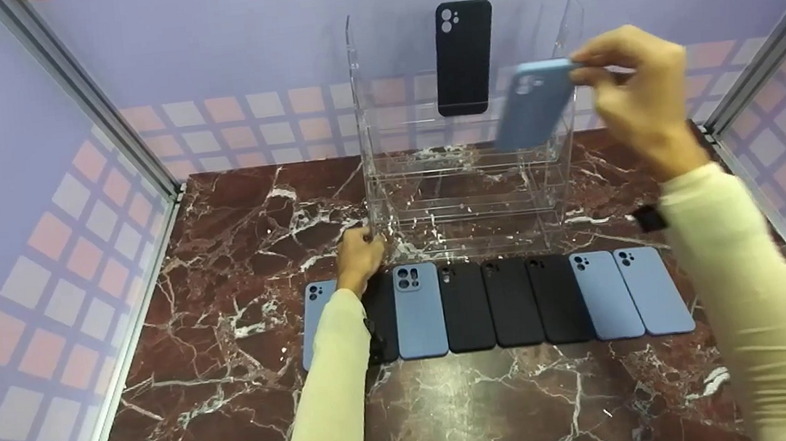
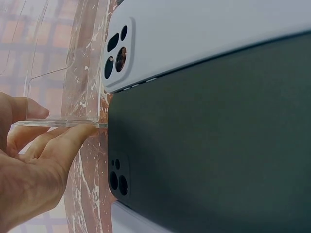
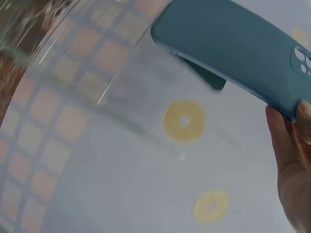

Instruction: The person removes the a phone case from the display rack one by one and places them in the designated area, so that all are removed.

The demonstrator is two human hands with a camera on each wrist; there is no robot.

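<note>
My right hand (image 1: pixel 642 88) pinches a blue phone case (image 1: pixel 534 107) by its top corner, holding it up in front of the upper tiers of a clear acrylic display stand (image 1: pixel 464 206). The case hangs tilted, camera cutouts at the top, slightly blurred. Left of it, a black phone case (image 1: pixel 465 59) stands upright on the top tier. At the stand's lower left, my left hand (image 1: pixel 359 257) grips the side panel; in the left wrist view the thumb lies on one side of the clear panel (image 2: pixel 63 122) and the fingers on the other.
In front of the stand lies a row of phone cases, among them a blue one (image 1: pixel 420 312) with a large camera block and a black one (image 1: pixel 513 303). My left forearm crosses the row's left end. Lilac walls (image 1: pixel 229 55) enclose the marbled tabletop (image 1: pixel 238 412).
</note>
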